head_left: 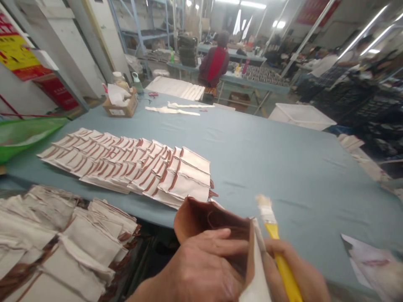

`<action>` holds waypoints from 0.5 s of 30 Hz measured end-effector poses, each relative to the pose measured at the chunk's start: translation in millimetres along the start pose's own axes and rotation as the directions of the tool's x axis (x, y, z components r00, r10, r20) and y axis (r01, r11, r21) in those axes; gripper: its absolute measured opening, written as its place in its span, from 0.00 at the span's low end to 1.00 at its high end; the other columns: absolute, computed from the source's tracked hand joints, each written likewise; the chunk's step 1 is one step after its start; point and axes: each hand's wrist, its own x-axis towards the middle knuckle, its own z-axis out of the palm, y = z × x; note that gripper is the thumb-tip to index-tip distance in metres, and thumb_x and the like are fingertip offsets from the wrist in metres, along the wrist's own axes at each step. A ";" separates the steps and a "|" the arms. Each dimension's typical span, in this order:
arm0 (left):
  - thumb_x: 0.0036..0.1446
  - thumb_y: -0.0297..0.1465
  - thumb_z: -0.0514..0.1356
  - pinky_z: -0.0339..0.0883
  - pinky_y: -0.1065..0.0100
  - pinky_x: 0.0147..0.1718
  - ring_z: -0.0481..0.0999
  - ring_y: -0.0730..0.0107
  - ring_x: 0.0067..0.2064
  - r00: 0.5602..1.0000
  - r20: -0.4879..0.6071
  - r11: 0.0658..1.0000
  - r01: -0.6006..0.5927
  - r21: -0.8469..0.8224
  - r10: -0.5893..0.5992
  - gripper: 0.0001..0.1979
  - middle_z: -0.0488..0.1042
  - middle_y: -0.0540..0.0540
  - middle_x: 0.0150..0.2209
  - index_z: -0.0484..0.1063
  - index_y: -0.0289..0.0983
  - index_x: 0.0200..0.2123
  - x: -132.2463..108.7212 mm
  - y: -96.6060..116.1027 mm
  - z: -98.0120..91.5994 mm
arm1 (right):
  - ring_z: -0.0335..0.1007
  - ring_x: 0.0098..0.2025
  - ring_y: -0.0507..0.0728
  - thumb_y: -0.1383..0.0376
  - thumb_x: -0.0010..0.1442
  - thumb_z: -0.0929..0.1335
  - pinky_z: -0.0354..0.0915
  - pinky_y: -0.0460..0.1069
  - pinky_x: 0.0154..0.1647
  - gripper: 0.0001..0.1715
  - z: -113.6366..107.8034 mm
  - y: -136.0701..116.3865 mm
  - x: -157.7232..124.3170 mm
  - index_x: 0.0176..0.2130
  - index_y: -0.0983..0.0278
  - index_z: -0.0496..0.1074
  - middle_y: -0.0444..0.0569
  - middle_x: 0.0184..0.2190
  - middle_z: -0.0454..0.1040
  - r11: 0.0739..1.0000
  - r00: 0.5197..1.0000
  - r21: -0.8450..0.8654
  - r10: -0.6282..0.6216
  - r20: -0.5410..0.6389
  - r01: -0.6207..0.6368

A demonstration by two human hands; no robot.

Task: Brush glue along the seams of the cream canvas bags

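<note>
At the bottom centre, my left hand (201, 266) is closed on a brown leather piece (189, 220) with a pale cloth edge, its fingers lying inside the open fold. Just right of it, my right hand (296, 272) holds a brush (272, 228) with a yellow handle and a white ferrule, bristles pointing up and away. The fingers of that hand also press against the pale cloth side (258, 268) of the piece. Rows of overlapping cream pieces with brown edges (126, 161) lie on the blue-green table (252, 159) beyond my left hand.
More cream pieces (85, 239) are stacked at the lower left. A cardboard box (121, 107) and bottles stand at the table's far left. Cloth strips (173, 111) lie near the far edge, a white bin (302, 115) beyond it. A person (215, 63) sits in the background.
</note>
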 end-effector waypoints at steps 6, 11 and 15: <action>0.58 0.20 0.56 0.73 0.56 0.64 0.84 0.53 0.59 0.982 -0.186 1.000 0.018 0.019 -0.015 0.14 0.88 0.40 0.39 0.81 0.35 0.39 19.2 -32.0 -33.5 | 0.66 0.17 0.54 0.55 0.71 0.66 0.63 0.49 0.22 0.13 11.6 -11.5 60.1 0.38 0.59 0.75 0.41 0.21 0.73 0.955 0.957 -0.273 -0.182 -0.223 0.118; 0.59 0.17 0.55 0.68 0.54 0.69 0.84 0.59 0.56 0.962 -0.242 0.974 -0.073 0.215 0.126 0.18 0.88 0.41 0.47 0.80 0.34 0.47 49.0 -80.9 -56.3 | 0.70 0.20 0.55 0.58 0.69 0.67 0.60 0.49 0.23 0.12 24.4 5.8 112.3 0.39 0.63 0.76 0.46 0.24 0.77 0.870 0.837 -0.463 -0.376 -0.397 0.171; 0.60 0.19 0.55 0.67 0.45 0.69 0.77 0.55 0.62 0.930 -0.366 0.888 0.186 0.421 -0.021 0.19 0.85 0.43 0.53 0.80 0.38 0.47 39.2 -141.0 -61.2 | 0.77 0.27 0.57 0.61 0.71 0.68 0.66 0.49 0.30 0.09 68.2 38.3 143.3 0.41 0.63 0.77 0.50 0.31 0.82 0.890 0.829 -0.361 -0.413 -0.377 0.279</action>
